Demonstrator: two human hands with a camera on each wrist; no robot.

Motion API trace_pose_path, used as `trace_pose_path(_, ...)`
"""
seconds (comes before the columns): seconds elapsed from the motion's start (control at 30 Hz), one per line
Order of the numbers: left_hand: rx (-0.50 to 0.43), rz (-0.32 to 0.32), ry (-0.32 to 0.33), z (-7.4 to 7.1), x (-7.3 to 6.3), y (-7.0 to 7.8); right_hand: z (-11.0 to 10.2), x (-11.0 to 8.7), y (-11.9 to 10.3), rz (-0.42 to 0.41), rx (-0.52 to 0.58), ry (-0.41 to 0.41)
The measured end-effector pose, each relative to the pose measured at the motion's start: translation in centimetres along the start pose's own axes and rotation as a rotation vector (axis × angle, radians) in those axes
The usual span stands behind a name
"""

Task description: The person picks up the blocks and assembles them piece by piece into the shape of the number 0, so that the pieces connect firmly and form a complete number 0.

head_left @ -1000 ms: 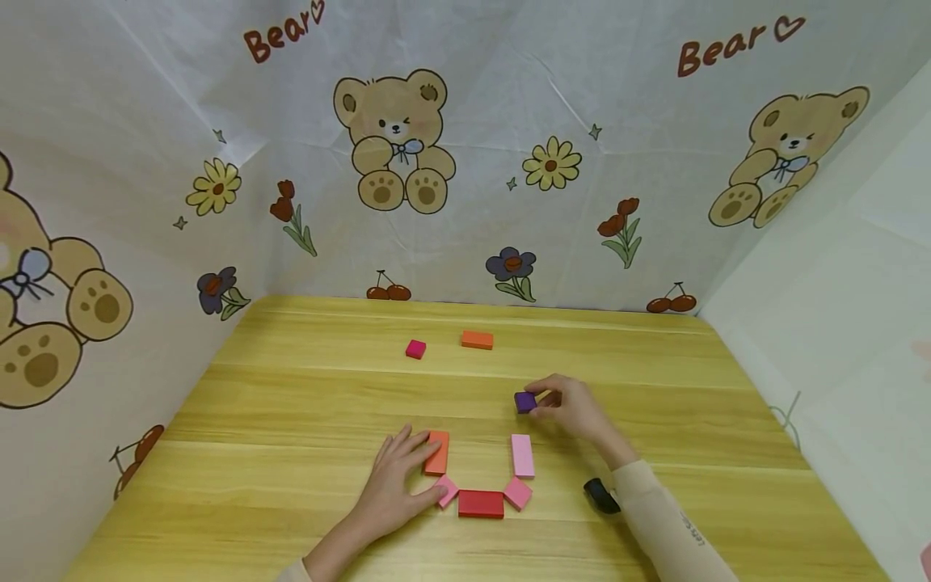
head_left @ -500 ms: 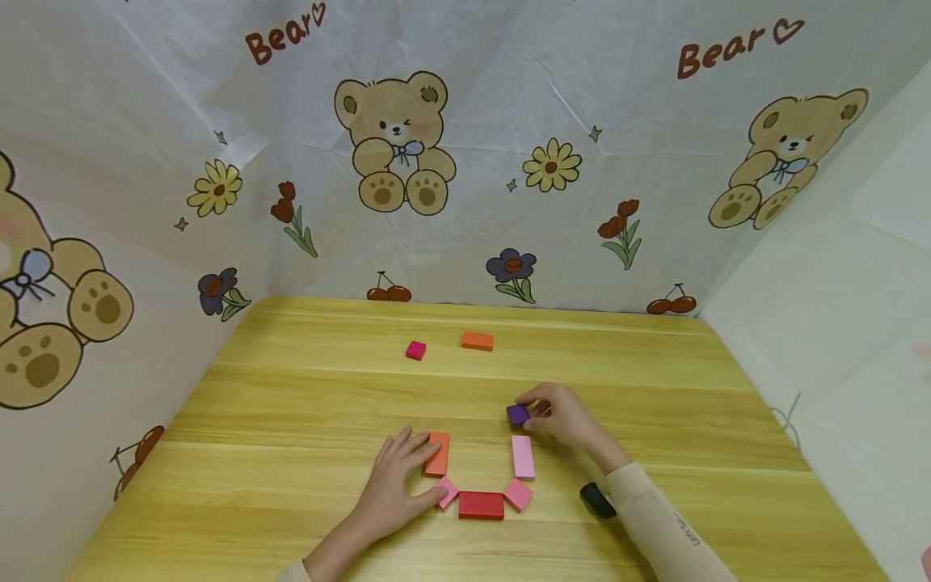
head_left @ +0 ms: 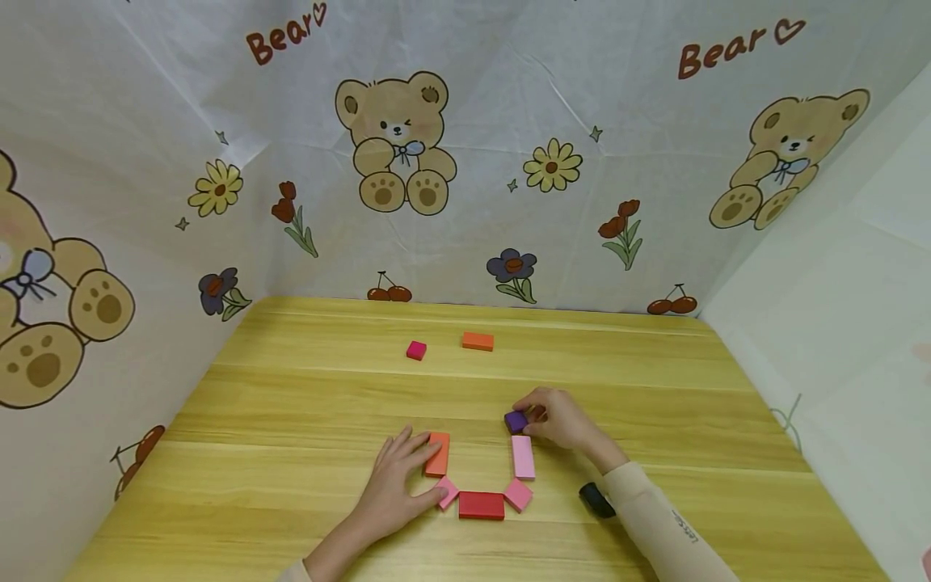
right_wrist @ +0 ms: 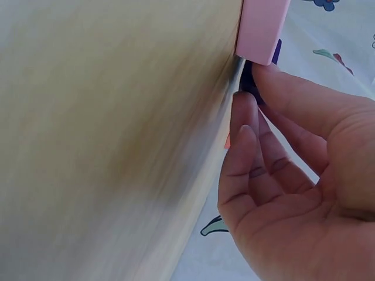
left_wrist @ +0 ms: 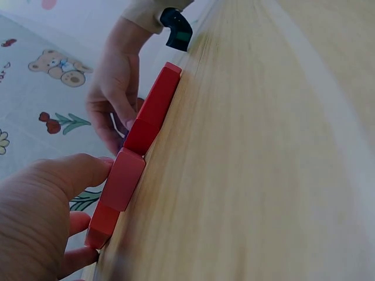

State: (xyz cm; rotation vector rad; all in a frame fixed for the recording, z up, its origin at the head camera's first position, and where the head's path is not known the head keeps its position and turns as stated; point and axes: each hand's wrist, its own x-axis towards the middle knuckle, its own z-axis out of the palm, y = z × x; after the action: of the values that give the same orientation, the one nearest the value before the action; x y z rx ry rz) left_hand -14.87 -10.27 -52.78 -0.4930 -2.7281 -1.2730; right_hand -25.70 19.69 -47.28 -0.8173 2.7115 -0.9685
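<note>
Pinching purple block [head_left: 513, 422], right hand [head_left: 562, 419] sat at far end of pale-pink block [head_left: 523, 458], long axis running away from person; left hand [head_left: 396, 485] lay spread, touching orange-red block [head_left: 438, 461].

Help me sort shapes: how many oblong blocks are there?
4: orange block at the back, coral block by the left hand, red block at the front, pink block near the right hand.
</note>
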Motion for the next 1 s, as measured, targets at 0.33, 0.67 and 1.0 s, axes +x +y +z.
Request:
trace_pose_path(0.33, -0.006, -0.003, -0.006, -0.01, -0.03, -0.04, 0.19, -0.04, 0.13, -0.028, -0.013, -0.026)
trace_pose_path(0.67, -0.004, -0.006, -0.008, -0.1, 0.0, 0.0, 0.05, -0.03, 0.19, -0.049, 0.019, -0.058)
trace_pose_path(1.0, -0.009, 0.001, -0.006, -0.07, 0.0, 0.0, 0.02, -0.13, 0.11, -0.064, 0.021, -0.064)
